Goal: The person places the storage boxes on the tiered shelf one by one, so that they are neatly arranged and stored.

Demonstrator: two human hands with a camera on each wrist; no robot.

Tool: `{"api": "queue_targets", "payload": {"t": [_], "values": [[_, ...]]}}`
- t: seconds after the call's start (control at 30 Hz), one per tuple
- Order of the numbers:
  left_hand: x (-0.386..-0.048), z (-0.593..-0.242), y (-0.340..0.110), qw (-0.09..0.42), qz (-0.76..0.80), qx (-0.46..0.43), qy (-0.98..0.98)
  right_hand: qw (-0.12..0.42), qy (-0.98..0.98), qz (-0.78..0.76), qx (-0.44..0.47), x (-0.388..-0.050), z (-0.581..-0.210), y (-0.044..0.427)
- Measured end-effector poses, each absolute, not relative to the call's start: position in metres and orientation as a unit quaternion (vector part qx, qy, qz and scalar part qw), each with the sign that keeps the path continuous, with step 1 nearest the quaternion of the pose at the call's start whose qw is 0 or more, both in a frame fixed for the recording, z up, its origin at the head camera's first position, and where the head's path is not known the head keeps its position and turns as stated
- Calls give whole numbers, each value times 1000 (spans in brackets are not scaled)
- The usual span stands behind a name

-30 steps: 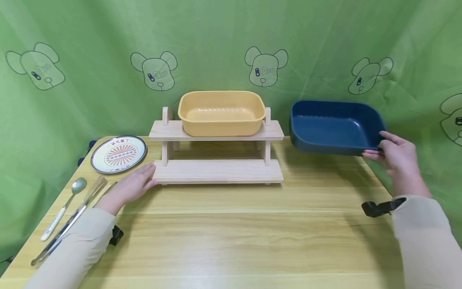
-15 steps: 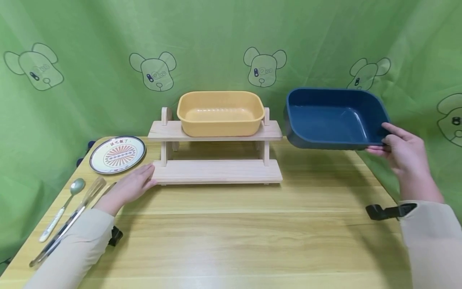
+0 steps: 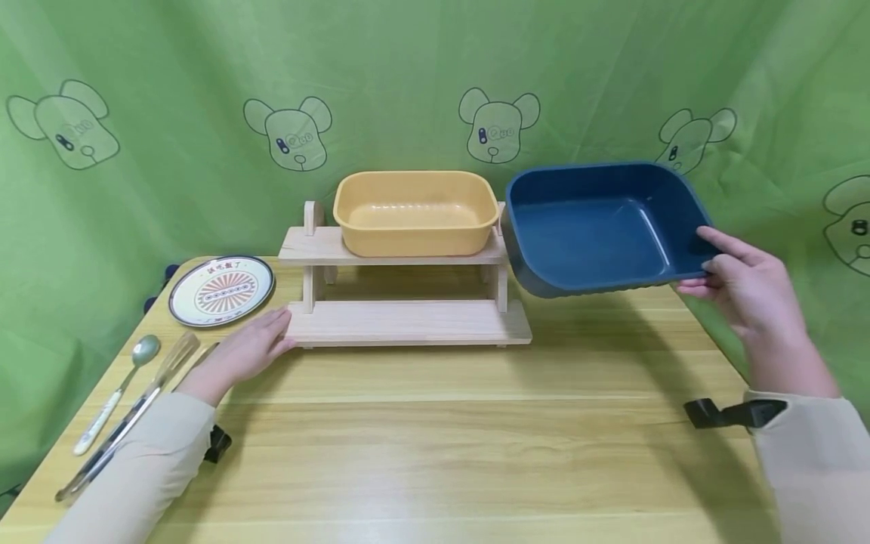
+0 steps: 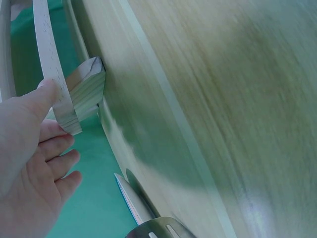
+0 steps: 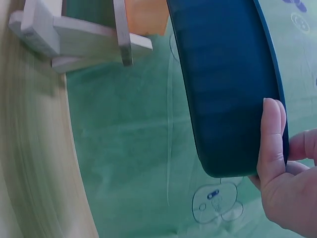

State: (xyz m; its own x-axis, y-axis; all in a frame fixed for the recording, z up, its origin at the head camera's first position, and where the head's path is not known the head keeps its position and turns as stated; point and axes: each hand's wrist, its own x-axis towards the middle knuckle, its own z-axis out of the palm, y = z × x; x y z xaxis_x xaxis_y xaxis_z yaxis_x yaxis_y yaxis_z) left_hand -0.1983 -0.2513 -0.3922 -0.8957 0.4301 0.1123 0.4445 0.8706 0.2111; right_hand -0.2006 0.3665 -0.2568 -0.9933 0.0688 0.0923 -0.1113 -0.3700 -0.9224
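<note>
My right hand (image 3: 764, 302) pinches the right rim of a dark blue plastic basin (image 3: 598, 227), thumb on one side of the wall and fingers on the other. The basin hangs above the table, slightly tilted, beside the upper shelf's right end. In the right wrist view its outer side (image 5: 228, 89) faces the camera. My left hand (image 3: 248, 347) holds the left end of the lower board of a two-tier wooden rack (image 3: 408, 321). The left wrist view has the thumb against the board (image 4: 52, 64) and the index finger at its end. On the upper tier sits a yellow basin (image 3: 418, 238).
Left of the rack lies a round patterned plate (image 3: 223, 292). A spoon (image 3: 109, 408) and a slotted metal utensil (image 3: 170, 366) lie by the table's left edge, partly behind the left arm. A green curtain (image 3: 408, 75) hangs behind the wooden table (image 3: 476, 453).
The right hand has lifted the blue basin, then brought it left toward the rack, where it now overlaps the upper shelf's right end in view. The left hand stays at the board.
</note>
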Motion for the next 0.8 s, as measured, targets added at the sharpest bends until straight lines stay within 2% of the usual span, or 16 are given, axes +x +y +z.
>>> {"api": "queue_targets", "payload": {"t": [0.53,0.8], "values": [[-197,-390,-249,27,-124,-227,-966,10,-582,806,105,-186,-271,321],[-197,-389,-249,28,-123,-224,-967,-44,-590,798,110,-178,-286,306]]}}
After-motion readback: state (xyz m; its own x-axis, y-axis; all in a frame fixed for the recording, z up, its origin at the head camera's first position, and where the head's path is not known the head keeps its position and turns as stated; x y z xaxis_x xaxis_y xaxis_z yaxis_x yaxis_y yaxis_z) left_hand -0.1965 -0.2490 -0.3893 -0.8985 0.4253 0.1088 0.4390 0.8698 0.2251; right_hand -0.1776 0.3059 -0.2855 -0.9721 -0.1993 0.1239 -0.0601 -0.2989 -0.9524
